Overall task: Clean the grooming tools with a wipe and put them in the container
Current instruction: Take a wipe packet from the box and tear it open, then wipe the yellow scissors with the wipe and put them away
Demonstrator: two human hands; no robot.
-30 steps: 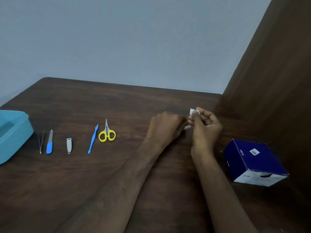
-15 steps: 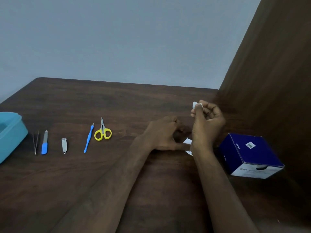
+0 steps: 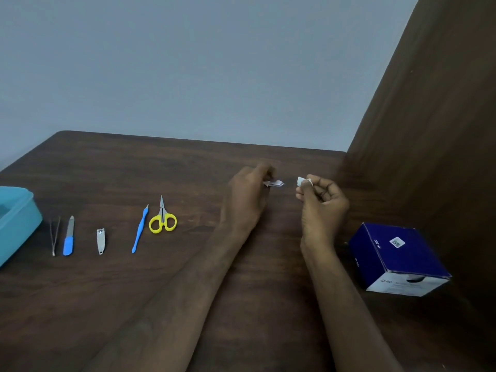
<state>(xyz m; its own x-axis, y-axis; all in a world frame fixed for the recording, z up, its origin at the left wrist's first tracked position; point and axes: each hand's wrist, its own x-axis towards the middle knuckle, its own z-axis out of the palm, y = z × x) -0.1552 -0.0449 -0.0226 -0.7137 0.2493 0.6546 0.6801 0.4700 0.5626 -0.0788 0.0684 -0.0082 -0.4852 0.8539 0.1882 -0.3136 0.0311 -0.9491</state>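
**Wipe out of its wrapper, tools untouched**

Centre frame: left hand (image 3: 248, 196) pinches a torn wrapper (image 3: 274, 183); right hand (image 3: 320, 202) pinches the folded wipe (image 3: 303, 181). Tools lie lower left, scissors (image 3: 162, 220) nearest, beside the container (image 3: 18, 221). Next, probably: drop wrapper, pick up a tool.

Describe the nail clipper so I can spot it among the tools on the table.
On the dark wooden table, five small tools lie in a row right of the light blue plastic container. The small silver metal nail clipper is the middle one, between the blue-handled nail file and the slim blue plastic cuticle pusher. It is short, stubby, uncoloured.
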